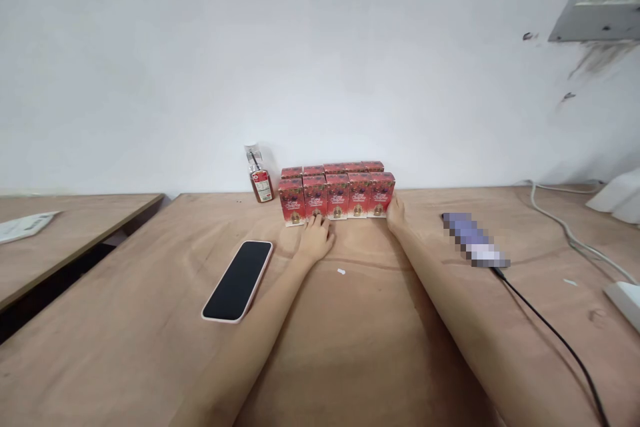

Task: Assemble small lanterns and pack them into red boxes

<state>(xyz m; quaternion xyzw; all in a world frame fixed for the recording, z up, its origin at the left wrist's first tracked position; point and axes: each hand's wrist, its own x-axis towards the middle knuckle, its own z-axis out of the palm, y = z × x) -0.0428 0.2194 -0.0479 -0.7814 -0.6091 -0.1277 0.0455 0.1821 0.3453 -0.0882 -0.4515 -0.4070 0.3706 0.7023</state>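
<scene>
Several small red printed boxes (337, 199) stand upright in two rows against the white wall, packed side by side. My left hand (315, 239) rests at the foot of the front row, its fingertips against the second box (315, 197) from the left. Those fingers are a little apart and grip nothing. At the right end, my right hand (396, 215) lies against the side of the last front box (381, 195). Its fingers look stretched along that side, partly hidden by the box.
A bottle of dark contents (261, 183) stands left of the boxes. A phone in a pink case (239, 281) lies near my left forearm. To the right are a blurred-out phone (473, 240) on a black cable (545, 323), a white cord (555, 217) and a white block (625, 300).
</scene>
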